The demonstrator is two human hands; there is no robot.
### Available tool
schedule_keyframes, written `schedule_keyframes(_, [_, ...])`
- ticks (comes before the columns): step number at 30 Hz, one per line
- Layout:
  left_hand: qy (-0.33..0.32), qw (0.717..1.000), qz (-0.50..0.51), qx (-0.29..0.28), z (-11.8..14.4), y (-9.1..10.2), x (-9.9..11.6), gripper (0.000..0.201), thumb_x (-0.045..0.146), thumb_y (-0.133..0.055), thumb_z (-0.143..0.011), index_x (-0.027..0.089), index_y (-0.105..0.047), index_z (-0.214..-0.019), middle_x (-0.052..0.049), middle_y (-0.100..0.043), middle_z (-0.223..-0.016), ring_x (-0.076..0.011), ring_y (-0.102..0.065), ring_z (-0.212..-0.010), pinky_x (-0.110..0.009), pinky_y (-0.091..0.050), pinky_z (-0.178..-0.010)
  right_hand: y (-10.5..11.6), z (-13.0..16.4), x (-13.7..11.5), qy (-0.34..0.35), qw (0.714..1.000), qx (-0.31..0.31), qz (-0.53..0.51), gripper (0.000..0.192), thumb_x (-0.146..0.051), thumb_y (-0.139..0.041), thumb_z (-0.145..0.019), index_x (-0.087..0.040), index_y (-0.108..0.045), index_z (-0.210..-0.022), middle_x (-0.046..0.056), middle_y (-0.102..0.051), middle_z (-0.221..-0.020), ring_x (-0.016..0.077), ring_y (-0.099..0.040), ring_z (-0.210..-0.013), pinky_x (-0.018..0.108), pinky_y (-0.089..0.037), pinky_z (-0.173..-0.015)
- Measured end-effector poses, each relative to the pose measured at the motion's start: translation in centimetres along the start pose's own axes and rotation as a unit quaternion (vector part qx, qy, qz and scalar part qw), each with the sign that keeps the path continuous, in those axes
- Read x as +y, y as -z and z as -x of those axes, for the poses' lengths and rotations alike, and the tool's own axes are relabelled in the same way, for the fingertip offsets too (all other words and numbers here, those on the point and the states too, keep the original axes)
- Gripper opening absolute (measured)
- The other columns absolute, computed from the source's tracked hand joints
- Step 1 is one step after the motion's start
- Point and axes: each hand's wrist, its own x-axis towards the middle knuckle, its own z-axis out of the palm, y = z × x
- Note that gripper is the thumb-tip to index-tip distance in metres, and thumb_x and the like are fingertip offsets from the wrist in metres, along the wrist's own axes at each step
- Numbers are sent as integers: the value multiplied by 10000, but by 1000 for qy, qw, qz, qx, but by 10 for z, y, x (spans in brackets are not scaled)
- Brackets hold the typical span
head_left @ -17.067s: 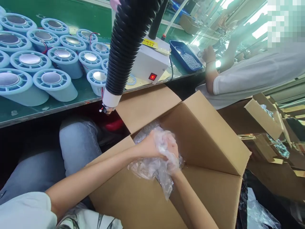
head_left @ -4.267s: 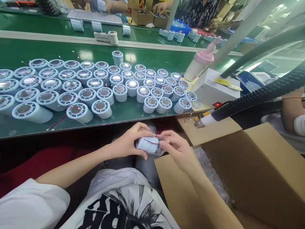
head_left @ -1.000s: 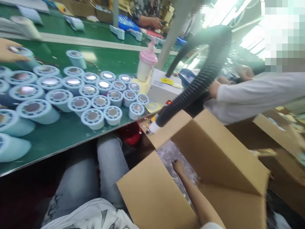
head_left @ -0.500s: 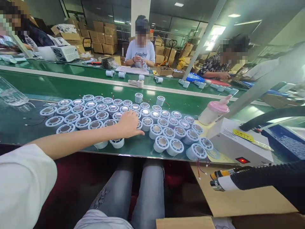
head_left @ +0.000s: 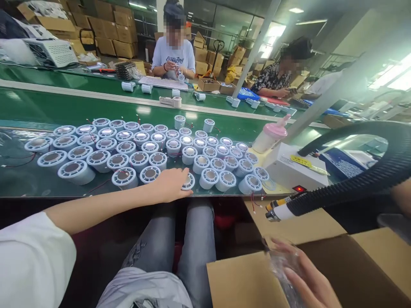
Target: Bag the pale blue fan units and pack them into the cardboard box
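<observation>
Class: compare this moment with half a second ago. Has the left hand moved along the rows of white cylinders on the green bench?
Yes. The left hand has drawn back toward the bench edge, now covering a front-row cylinder.

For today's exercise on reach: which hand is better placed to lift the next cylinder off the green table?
Probably the left hand: it already rests on a cylinder at the table's near edge. The right hand holds a clear bag over the box.

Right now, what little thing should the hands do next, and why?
Probably lift that front cylinder toward the lap. The left hand rests closed around it at the bench edge, while the right hand holds a clear plastic bag over the cardboard box.
</observation>
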Motion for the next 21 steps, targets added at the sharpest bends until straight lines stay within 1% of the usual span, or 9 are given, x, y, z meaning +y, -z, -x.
schedule_keyframes(2, [-32, 988, 146, -28, 4, -3, 3, 359, 380, -514, -782, 150, -494, -1058, -109, -603, -973, -250, -596, -848, -365, -483, -727, -25, -13, -35, 111, 993, -25, 0, 380, -327, -491, -869, -290, -545, -1243, 80, -633, -1220, 272, -613, -1110, 389, -543, -895])
schedule_keyframes(3, [-44, 963, 258, -64, 7, -6, 4, 340, 345, -512, -766, 177, -474, -1059, -69, -585, -964, -215, -590, -819, -331, -492, -691, -37, -19, -50, 152, 987, -40, 28, 444, -286, -511, -855, -294, -499, -1299, 91, -594, -1264, 278, -591, -1133, 405, -534, -906])
schedule_keyframes(6, [-52, 806, 549, -217, 18, -24, 10, 334, 329, -503, -756, 206, -445, -1061, -10, -532, -895, -152, -572, -716, -246, -477, -547, -68, -33, -81, 225, 965, -8, 131, 584, -201, -543, -802, -279, -440, -1371, 139, -509, -1299, 317, -549, -1125, 465, -532, -864])
schedule_keyframes(7, [-54, 766, 587, -257, 21, -31, 13, 321, 360, -502, -781, 202, -457, -1056, -4, -523, -859, -141, -563, -684, -227, -462, -514, -74, -37, -88, 231, 959, 10, 162, 597, -185, -547, -791, -275, -444, -1372, 150, -487, -1303, 326, -543, -1103, 482, -531, -843])
schedule_keyframes(8, [-60, 747, 598, -283, 25, -37, 16, 315, 397, -494, -813, 194, -478, -1053, -3, -518, -831, -132, -551, -662, -215, -449, -497, -78, -40, -93, 229, 955, 23, 187, 596, -174, -550, -782, -272, -458, -1363, 159, -468, -1309, 332, -538, -1080, 495, -530, -823])
schedule_keyframes(10, [-88, 777, 558, -278, 30, -43, 22, 333, 448, -481, -861, 181, -538, -1053, -14, -529, -827, -129, -538, -678, -214, -448, -518, -81, -46, -99, 207, 953, 19, 221, 547, -142, -559, -766, -264, -531, -1299, 166, -446, -1322, 337, -530, -1052, 500, -529, -787])
schedule_keyframes(14, [-168, 899, 387, -122, 33, -42, 27, 255, 367, -559, -855, 203, -638, -1034, -46, -551, -1002, -174, -543, -904, -293, -454, -788, -74, -51, -104, 159, 973, -103, 132, 250, -62, -593, -730, -211, -673, -914, 126, -497, -1266, 303, -527, -1089, 435, -524, -819])
schedule_keyframes(17, [-162, 913, 369, -55, 33, -46, 26, 348, 393, -648, -796, 223, -613, -1097, -45, -545, -1026, -185, -541, -929, -306, -443, -812, -70, -51, -106, 79, 983, -162, -33, 56, -162, -674, -744, -187, -623, -751, 98, -531, -1149, 235, -561, -1040, 373, -513, -850])
schedule_keyframes(21, [-194, 904, 381, -30, 30, -60, 21, 681, 462, -797, -613, 275, -576, -1229, -56, -510, -1070, -220, -536, -996, -349, -458, -864, -71, -52, -105, -28, 972, -114, -203, 216, -320, -570, -843, -184, -621, -682, 79, -570, -1009, 184, -585, -878, 308, -533, -695])
